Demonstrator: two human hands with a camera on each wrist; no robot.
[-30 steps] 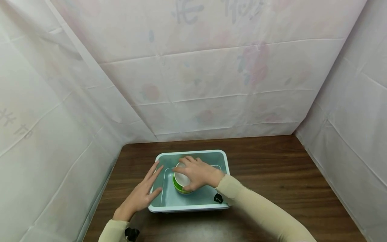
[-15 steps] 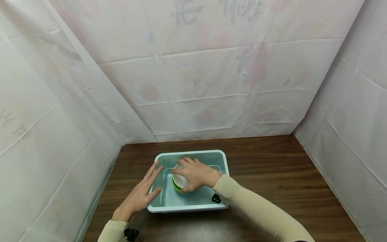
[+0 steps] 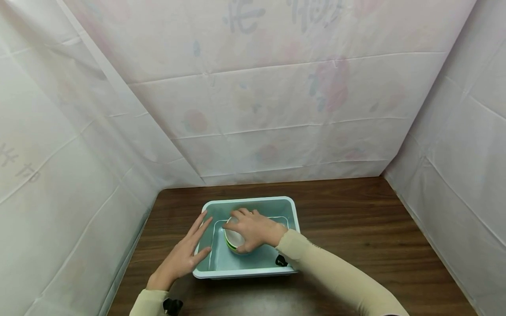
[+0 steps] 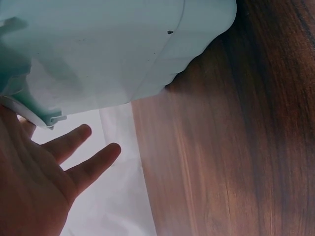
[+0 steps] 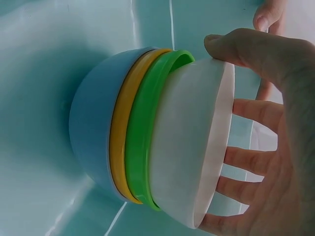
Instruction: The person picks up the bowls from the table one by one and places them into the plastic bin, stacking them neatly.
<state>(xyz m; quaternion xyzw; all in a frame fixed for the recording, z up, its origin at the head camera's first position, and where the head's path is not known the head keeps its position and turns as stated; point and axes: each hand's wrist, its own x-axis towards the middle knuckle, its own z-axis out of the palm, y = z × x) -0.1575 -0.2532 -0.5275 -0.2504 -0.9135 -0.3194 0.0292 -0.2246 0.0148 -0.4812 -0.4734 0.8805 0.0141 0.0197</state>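
Note:
A stack of bowls stands in a light teal plastic basin (image 3: 245, 274). In the right wrist view a white bowl (image 5: 184, 128) sits tilted in a green bowl (image 5: 145, 128), above a yellow bowl (image 5: 121, 132) and a blue bowl (image 5: 91, 118). My right hand (image 3: 254, 230) spans the white bowl's mouth and grips its rim, thumb on one side and fingers across. My left hand (image 3: 179, 259) lies at the basin's left rim with fingers spread and straight. Seen from the left wrist, two of its fingers extend past the basin's outer wall (image 4: 98, 69).
The basin rests on a dark wood-grain table (image 3: 348, 219). White printed sheeting (image 3: 276, 109) hangs behind and on both sides of the table. Black wrist straps (image 3: 172, 306) show at the sleeves.
My right hand has lowered slightly toward the left with the white bowl, and less of the green bowl shows beneath it. My left hand stays at the rim.

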